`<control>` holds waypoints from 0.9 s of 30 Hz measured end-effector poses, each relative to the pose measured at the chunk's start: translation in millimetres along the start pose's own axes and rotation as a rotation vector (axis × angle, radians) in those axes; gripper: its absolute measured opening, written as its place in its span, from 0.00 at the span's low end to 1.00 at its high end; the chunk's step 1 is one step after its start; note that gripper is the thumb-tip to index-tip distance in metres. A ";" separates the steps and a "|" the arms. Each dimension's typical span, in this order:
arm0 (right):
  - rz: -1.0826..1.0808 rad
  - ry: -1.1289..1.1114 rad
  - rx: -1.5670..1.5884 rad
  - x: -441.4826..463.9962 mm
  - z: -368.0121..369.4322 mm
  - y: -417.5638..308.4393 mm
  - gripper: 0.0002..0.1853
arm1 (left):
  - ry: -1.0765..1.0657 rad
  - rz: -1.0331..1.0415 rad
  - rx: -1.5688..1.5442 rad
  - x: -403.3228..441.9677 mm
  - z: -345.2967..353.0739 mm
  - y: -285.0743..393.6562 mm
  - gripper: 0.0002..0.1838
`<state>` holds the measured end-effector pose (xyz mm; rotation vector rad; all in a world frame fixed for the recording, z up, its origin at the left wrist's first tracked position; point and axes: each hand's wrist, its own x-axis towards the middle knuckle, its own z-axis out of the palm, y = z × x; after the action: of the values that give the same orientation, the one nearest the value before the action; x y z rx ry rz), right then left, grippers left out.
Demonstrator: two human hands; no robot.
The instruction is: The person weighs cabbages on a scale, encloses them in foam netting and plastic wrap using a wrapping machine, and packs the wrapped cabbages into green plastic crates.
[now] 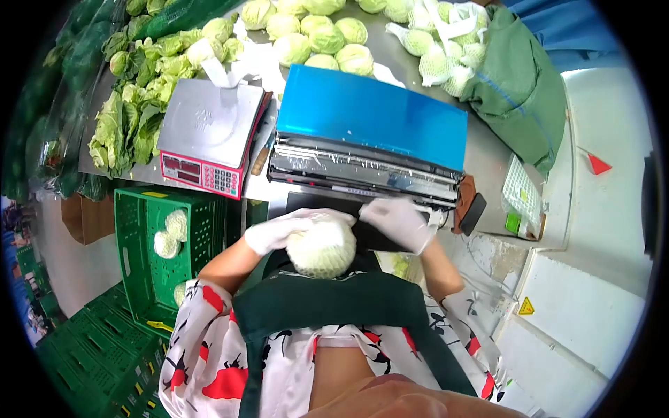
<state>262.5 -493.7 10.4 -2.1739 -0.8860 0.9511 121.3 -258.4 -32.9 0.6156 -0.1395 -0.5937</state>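
Observation:
My left hand (284, 231), in a white glove, is closed around a pale cabbage (322, 249) in white netting. It holds the cabbage in front of the dark green apron (327, 299). To the right of the cabbage, apart from it, my gloved right hand (401, 221) is raised over a black plate (380, 240). Its fingers are bent together; whether anything small is between them cannot be made out. Just beyond both hands stands a machine with a blue cover (369, 111) and metal rollers along its near side.
Left of the machine is a red scale (209, 129). Bare cabbages (324, 35) lie behind, with loose leaves (132, 125) at left. Netted cabbages (446, 52) sit by a green sack (523, 90). A green crate (129, 258) at lower left holds netted cabbages (171, 233).

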 end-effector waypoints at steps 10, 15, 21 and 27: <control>-0.529 0.470 -0.028 226.7 -64.0 -53.1 0.25 | 1.504 0.313 0.163 -315.4 -50.8 -3.9 0.27; -0.669 0.238 -0.142 342.8 22.1 -131.8 0.50 | 1.932 -0.141 0.628 -410.2 -65.4 18.6 0.38; -0.729 0.212 -0.113 419.8 85.8 -147.0 0.24 | 1.847 0.414 1.096 -286.6 -182.1 160.1 0.39; -0.426 0.510 0.456 397.0 -22.3 -125.6 0.16 | 1.651 0.413 1.492 -112.4 -331.3 283.0 0.56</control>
<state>445.0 -122.1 -38.9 -1.6282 -0.7442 0.3191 262.4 157.1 -132.5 2.2489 0.9286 0.7028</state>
